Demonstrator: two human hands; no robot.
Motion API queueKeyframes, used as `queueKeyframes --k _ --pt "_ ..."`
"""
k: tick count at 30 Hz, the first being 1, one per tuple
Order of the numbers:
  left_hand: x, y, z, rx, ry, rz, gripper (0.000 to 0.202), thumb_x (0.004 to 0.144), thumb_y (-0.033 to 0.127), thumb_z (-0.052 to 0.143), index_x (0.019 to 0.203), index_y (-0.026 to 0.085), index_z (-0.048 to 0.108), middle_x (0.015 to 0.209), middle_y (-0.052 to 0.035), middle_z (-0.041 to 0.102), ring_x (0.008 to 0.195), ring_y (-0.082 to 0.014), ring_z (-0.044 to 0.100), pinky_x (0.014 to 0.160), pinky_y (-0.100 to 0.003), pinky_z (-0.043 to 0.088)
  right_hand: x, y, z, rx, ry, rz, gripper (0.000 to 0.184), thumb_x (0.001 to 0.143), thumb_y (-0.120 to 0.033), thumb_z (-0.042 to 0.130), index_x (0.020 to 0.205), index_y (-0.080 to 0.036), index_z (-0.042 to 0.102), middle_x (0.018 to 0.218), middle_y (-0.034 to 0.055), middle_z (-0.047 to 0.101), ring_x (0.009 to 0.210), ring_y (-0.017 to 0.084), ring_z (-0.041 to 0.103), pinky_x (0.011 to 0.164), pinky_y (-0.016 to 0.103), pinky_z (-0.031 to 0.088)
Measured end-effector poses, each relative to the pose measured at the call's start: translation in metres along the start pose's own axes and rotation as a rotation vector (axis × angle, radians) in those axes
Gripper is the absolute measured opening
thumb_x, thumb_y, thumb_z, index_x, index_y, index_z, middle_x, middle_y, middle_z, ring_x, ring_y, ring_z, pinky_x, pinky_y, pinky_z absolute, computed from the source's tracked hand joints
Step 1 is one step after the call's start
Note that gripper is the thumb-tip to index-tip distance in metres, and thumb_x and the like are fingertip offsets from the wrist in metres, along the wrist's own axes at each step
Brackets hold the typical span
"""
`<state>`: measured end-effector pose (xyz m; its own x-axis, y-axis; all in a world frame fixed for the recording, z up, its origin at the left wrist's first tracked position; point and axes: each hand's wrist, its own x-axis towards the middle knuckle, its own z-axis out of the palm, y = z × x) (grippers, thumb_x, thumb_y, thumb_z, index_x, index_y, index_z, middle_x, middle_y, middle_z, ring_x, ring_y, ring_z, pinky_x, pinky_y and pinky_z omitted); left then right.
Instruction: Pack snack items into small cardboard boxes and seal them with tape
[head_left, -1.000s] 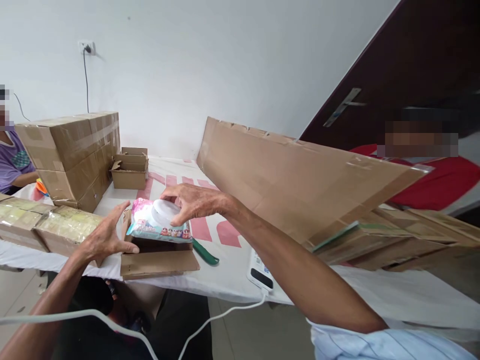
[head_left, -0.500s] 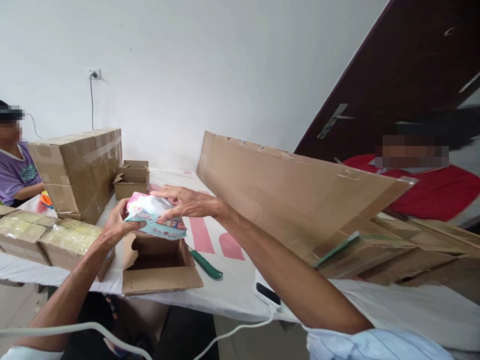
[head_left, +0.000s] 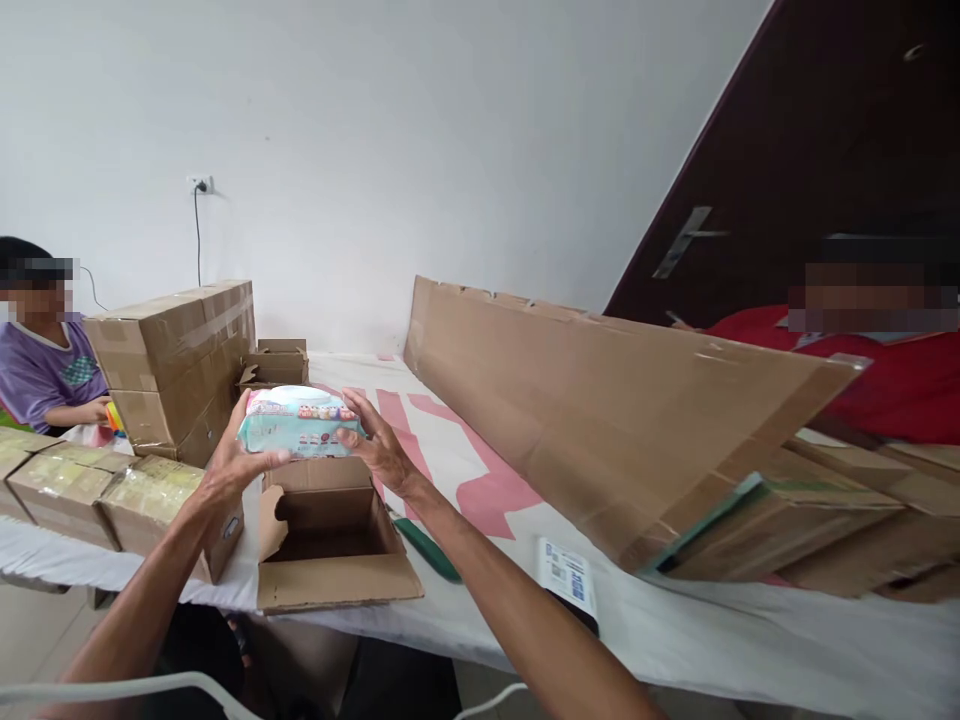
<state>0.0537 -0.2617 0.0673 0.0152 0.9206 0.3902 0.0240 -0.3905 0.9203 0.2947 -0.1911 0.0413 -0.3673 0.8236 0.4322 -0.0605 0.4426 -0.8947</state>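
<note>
A soft pack of wipes (head_left: 298, 421), pale teal and pink with a white lid, is held level between both my hands. My left hand (head_left: 229, 470) grips its left end and my right hand (head_left: 376, 446) grips its right end, fingers closed on it. The pack hovers just above the back edge of a small open cardboard box (head_left: 330, 545) that stands at the table's front edge. The box's inside looks empty.
Taped flat cartons (head_left: 127, 490) lie left of the box, large sealed cartons (head_left: 176, 360) and small open boxes (head_left: 276, 365) behind. A green-handled tool (head_left: 427, 550) lies right of the box. A long cardboard flap (head_left: 600, 400) rises at right. Two other people sit at the far left and right.
The pack has been lifted and turned level, held at both ends over the open box. My right hand moved from its top to its right end. The camera tilted.
</note>
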Motion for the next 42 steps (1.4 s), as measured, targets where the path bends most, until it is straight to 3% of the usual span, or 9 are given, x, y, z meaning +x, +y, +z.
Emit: queueKeyframes --k 4,8,10,15,23,29,35,39,42 --pt "0.019 0.0 -0.013 0.098 -0.149 0.065 0.093 0.063 0.041 0.1 0.145 0.022 0.059 0.135 -0.0121 0.072 0.125 -0.0363 0.066 0.1 -0.042 0.059 0.011 0.009 0.003 -0.002 0.069 0.024 0.08 0.09 -0.075 0.061 0.151 -0.025 0.05 0.148 0.0127 0.064 0.129 0.031 0.064 0.106 0.044 0.056" --pt "0.05 -0.011 -0.026 0.198 -0.101 -0.027 0.075 0.065 0.05 0.097 0.126 0.019 0.068 0.101 -0.0072 0.076 0.088 -0.0257 0.07 0.071 -0.033 0.059 0.029 0.014 0.004 0.06 0.025 0.002 0.071 0.094 -0.075 0.053 0.147 -0.027 0.055 0.14 0.0095 0.069 0.123 0.03 0.067 0.102 0.043 0.058" --pt "0.062 -0.017 -0.03 0.213 -0.085 -0.099 0.07 0.064 0.055 0.097 0.116 0.017 0.069 0.092 -0.0059 0.074 0.079 -0.0226 0.069 0.068 -0.033 0.059 0.036 0.017 0.006 0.056 0.001 -0.019 0.072 0.092 -0.074 0.058 0.147 -0.027 0.058 0.14 0.0095 0.069 0.123 0.031 0.066 0.102 0.044 0.058" --pt "0.079 -0.032 -0.038 0.144 -0.109 -0.211 0.074 0.058 0.054 0.101 0.112 0.016 0.067 0.092 -0.0061 0.075 0.079 -0.0209 0.071 0.078 -0.038 0.062 0.05 0.03 0.006 0.009 0.035 -0.012 0.074 0.09 -0.076 0.061 0.141 -0.022 0.066 0.139 0.011 0.071 0.125 0.033 0.065 0.102 0.048 0.059" --pt "0.111 -0.049 -0.041 0.056 -0.118 -0.212 0.073 0.055 0.039 0.104 0.112 0.019 0.065 0.089 -0.004 0.077 0.069 -0.0177 0.072 0.069 -0.033 0.061 0.079 0.045 -0.003 -0.046 0.094 0.112 0.071 0.088 -0.078 0.063 0.133 -0.024 0.071 0.129 0.0103 0.075 0.115 0.028 0.069 0.087 0.038 0.063" --pt "0.118 -0.056 -0.037 0.034 -0.11 -0.229 0.073 0.053 0.039 0.105 0.111 0.017 0.066 0.096 -0.0069 0.078 0.072 -0.0176 0.073 0.071 -0.033 0.06 0.089 0.043 -0.006 -0.06 0.108 0.134 0.07 0.088 -0.076 0.067 0.131 -0.021 0.072 0.122 0.0093 0.077 0.108 0.026 0.068 0.091 0.041 0.061" --pt "0.122 -0.044 -0.032 0.022 -0.088 -0.184 0.074 0.054 0.041 0.104 0.113 0.018 0.066 0.092 -0.0062 0.077 0.074 -0.0202 0.073 0.071 -0.035 0.06 0.085 0.03 -0.006 -0.036 0.112 0.083 0.076 0.089 -0.079 0.062 0.14 -0.023 0.069 0.133 0.0112 0.074 0.124 0.032 0.064 0.105 0.05 0.056" --pt "0.124 -0.023 -0.029 0.0 -0.077 -0.087 0.07 0.058 0.047 0.102 0.11 0.018 0.066 0.088 -0.0033 0.074 0.075 -0.0183 0.07 0.074 -0.034 0.06 0.083 0.006 -0.004 0.01 0.06 -0.123 0.078 0.09 -0.081 0.058 0.149 -0.029 0.06 0.139 0.0084 0.071 0.135 0.032 0.06 0.113 0.05 0.054" --pt "0.123 -0.004 -0.028 0.009 -0.094 0.003 0.068 0.062 0.048 0.1 0.113 0.019 0.067 0.089 -0.0028 0.075 0.078 -0.0179 0.07 0.075 -0.033 0.06 0.083 -0.012 -0.005 0.0 0.055 -0.18 0.079 0.091 -0.079 0.058 0.152 -0.03 0.056 0.145 0.008 0.068 0.14 0.032 0.058 0.113 0.049 0.055"
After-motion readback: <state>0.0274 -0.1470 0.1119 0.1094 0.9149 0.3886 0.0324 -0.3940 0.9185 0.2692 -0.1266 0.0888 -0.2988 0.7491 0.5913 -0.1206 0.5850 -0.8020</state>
